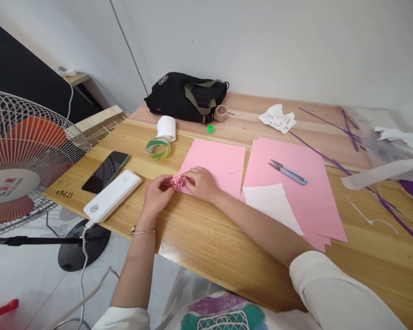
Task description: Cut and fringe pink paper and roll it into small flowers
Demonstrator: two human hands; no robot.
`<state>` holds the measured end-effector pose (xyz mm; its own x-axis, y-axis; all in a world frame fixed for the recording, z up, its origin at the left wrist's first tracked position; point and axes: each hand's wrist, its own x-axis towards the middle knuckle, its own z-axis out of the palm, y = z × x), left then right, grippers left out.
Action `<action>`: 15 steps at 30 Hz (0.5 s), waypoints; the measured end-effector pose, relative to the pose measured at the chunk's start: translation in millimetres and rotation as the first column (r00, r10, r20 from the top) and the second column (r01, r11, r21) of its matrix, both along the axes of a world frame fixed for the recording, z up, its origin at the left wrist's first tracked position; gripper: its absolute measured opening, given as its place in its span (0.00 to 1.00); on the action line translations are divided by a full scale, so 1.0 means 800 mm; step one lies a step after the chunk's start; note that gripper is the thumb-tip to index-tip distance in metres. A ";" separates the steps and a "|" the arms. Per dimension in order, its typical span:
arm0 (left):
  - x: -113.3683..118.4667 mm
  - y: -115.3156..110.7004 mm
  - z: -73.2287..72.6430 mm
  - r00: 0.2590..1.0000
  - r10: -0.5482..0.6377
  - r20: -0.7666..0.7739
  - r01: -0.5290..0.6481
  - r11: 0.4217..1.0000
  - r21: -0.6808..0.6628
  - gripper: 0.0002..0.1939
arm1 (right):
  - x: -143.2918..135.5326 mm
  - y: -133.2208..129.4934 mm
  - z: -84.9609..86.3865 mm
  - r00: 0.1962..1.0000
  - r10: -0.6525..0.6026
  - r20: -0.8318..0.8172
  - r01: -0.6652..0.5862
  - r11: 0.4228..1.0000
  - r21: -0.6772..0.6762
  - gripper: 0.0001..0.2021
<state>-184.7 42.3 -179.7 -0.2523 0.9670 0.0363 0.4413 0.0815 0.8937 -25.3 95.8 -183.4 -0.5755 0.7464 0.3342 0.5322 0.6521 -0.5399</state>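
Observation:
Between my two hands is a small pink paper flower [178,181] with curled, fringed petals, just over the near left edge of a pink paper sheet [216,158]. The fingers of my left hand [157,195] pinch it from the left. From the other side, my right hand [201,182] closes its thumb and fingertips on the petals. To the right, blue-handled thread snips [288,172] lie on a stack of pink paper [316,197]. A white paper piece [271,204] overlaps that stack's near left corner.
On the left are a white power bank [113,195] with a cable, a phone [106,172], a tape roll [158,149] and a tissue roll [167,127]. A black bag [175,96], green cap [210,129] and crumpled tissue [277,119] lie farther back. A fan [17,183] stands left.

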 end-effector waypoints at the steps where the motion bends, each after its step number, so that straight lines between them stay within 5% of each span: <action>1: -0.001 0.000 -0.001 1.000 -0.005 -0.015 0.005 1.000 0.001 0.18 | 0.000 0.000 0.000 1.000 -0.003 0.003 0.003 1.000 0.000 0.11; 15: 0.000 -0.001 -0.001 0.940 -0.104 -0.324 0.105 0.994 -0.015 0.23 | -0.001 0.000 -0.001 1.000 0.008 0.014 -0.008 1.000 -0.009 0.13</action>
